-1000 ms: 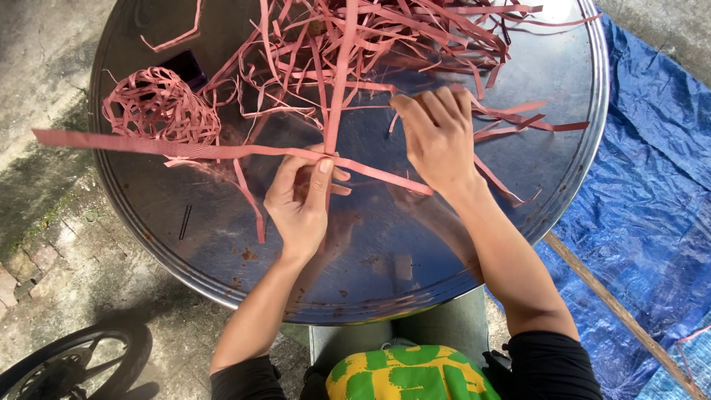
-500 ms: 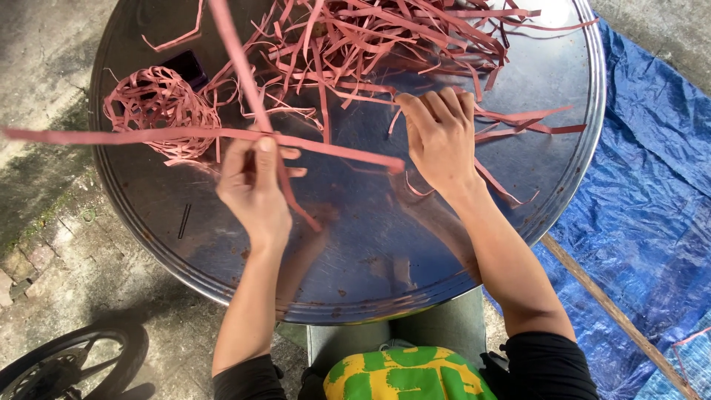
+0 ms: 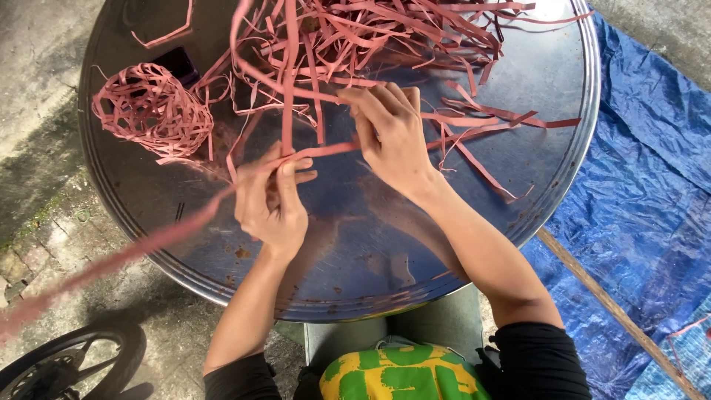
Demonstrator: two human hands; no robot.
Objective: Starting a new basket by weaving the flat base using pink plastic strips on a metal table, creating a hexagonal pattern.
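My left hand (image 3: 272,200) pinches a long flat pink strip (image 3: 170,233) over a big round metal tray (image 3: 355,267); the strip runs down past the tray's left rim, blurred, and up toward the pile. My right hand (image 3: 392,137) grips the same strip a little to the right, fingers bent over it. A tangled pile of pink strips (image 3: 385,37) covers the tray's far half. A loosely woven pink ball of strips (image 3: 152,111) lies at the tray's left.
A blue tarpaulin (image 3: 637,222) with a wooden stick (image 3: 615,311) lies on the ground at the right. A dark wheel (image 3: 67,367) shows at the bottom left on rough concrete. My green-and-yellow clothing (image 3: 400,374) is below the tray.
My left hand came back toward the middle and lower, and the strip now sweeps down to the left. My right hand shifted left onto the strip.
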